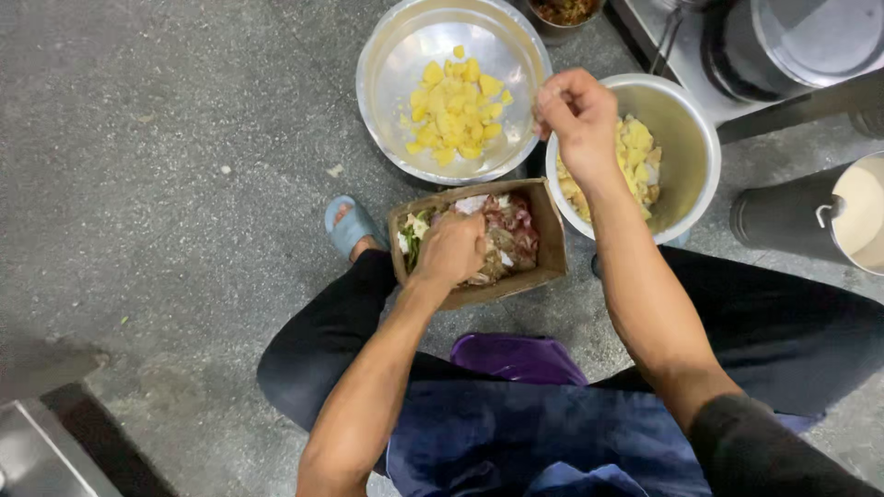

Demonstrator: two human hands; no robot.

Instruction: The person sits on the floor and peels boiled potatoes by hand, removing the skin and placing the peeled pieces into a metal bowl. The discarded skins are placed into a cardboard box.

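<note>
My left hand reaches into a brown cardboard box of peels and scraps on the floor between my knees; its fingers are curled down among the scraps, and what they grip is hidden. My right hand hovers with pinched fingers between two metal bowls, above the near rim of the right one. The wide shallow metal bowl holds a pile of yellow cut pieces. The deeper metal bowl on the right holds more yellow chunks.
My foot in a blue sandal rests left of the box. A purple plastic thing lies under my lap. A dark cylindrical container and a pale pot stand at right; a steel counter edge is at bottom left.
</note>
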